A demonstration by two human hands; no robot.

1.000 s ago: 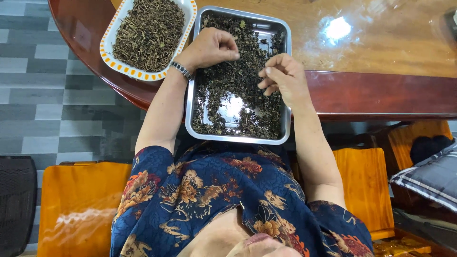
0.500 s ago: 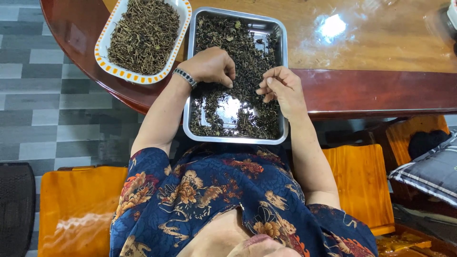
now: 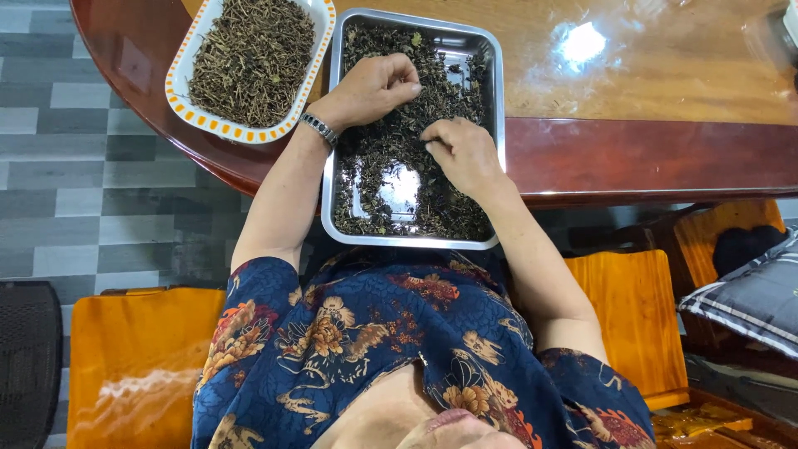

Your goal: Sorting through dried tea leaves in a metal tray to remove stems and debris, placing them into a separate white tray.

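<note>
Both hands' fingers, left hand (image 3: 374, 87) and right hand (image 3: 461, 154), curl pinching dried leaves (image 3: 391, 158) in the steel tray (image 3: 499, 100).

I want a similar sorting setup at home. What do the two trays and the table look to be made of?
The rectangular tray under both hands looks like polished stainless steel: silvery, with a mirror glare on its bare floor. The white oval dish with an orange-dotted rim looks like melamine or glazed ceramic; the picture leaves that open. The table seems to be lacquered wood: reddish-brown, with visible grain and sharp light reflections.

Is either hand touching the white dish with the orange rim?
No, the left hand and right hand both rest in the steel tray, apart from the dish.
</note>
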